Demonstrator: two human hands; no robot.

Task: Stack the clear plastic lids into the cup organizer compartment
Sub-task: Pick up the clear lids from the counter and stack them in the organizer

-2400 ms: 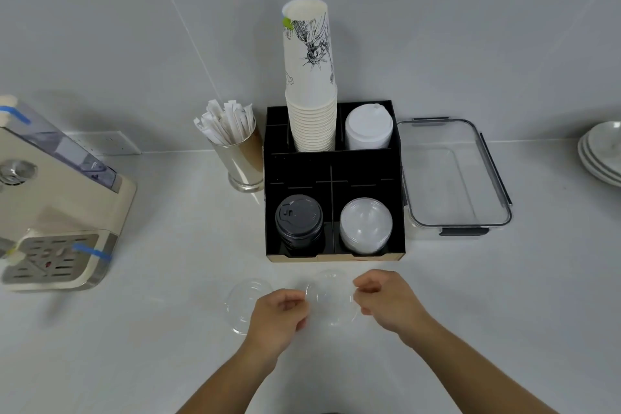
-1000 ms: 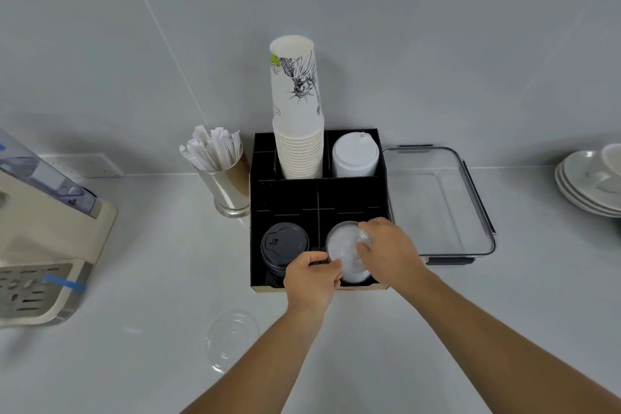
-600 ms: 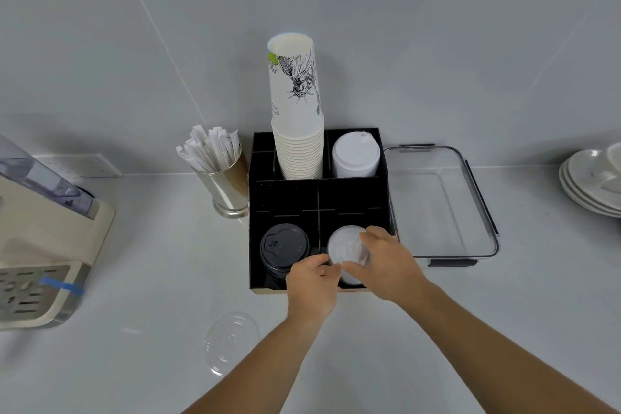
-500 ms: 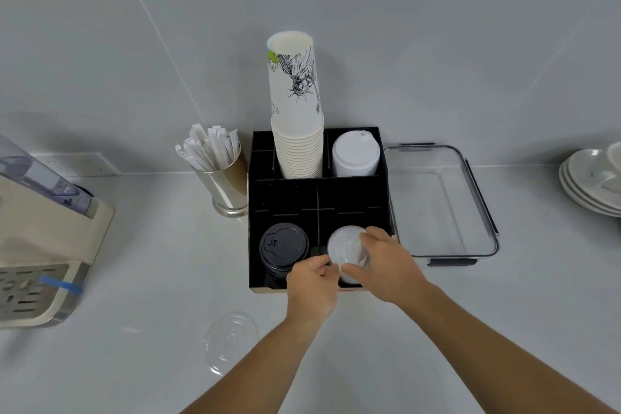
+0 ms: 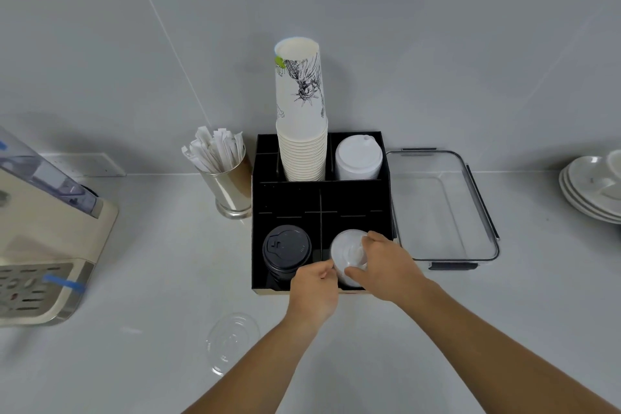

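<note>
A black cup organizer (image 5: 321, 202) stands at the back of the counter. Its front right compartment holds a stack of clear plastic lids (image 5: 346, 250). My right hand (image 5: 386, 267) rests on the right and front of the top lid, thumb and fingers pinching its rim. My left hand (image 5: 314, 289) touches the stack's left front edge with its fingertips. One more clear lid (image 5: 232, 341) lies flat on the counter, in front of the organizer and left of my left forearm.
A black lid stack (image 5: 285, 250) fills the front left compartment; paper cups (image 5: 302, 131) and white lids (image 5: 358, 160) fill the back ones. A metal cup of sachets (image 5: 225, 171) is left, a clear tray (image 5: 443, 208) right, plates (image 5: 594, 188) far right, a coffee machine (image 5: 43, 239) far left.
Both hands carried a clear lid from the counter up to the front right compartment and set it on the stack. Over the last half second the hands barely moved.
</note>
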